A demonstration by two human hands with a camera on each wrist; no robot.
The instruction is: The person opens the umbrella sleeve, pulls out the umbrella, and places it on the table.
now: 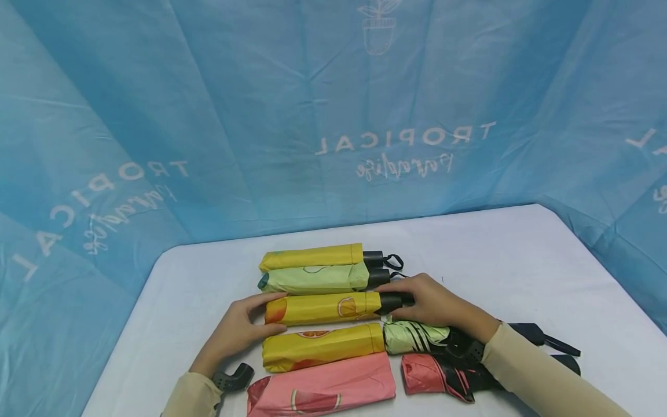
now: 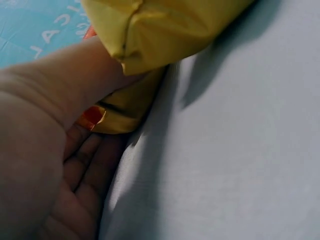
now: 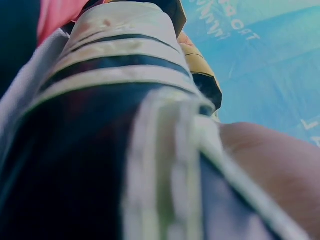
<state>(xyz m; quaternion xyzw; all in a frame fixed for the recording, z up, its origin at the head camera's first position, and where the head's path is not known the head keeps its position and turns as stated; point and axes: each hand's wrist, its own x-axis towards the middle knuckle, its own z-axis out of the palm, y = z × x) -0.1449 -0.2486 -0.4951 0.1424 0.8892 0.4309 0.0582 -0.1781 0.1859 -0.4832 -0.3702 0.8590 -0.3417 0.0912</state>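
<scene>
While lying lengthwise across the white worktop (image 1: 469, 249), well short of the far edge, recognisable as the middle yellow umbrella (image 1: 323, 308). Pinched at its left end by the left hand (image 1: 242, 324), spread just to its width, with fingers along the far side and thumb along the near side. Gripped at its black handle (image 1: 389, 302) by the right hand (image 1: 424, 301), with fingers curled round, partly hidden. Flanked closely toward the far edge by a light-green umbrella (image 1: 312, 279), and on the opposite side by an orange-slice umbrella (image 1: 323, 347).
</scene>
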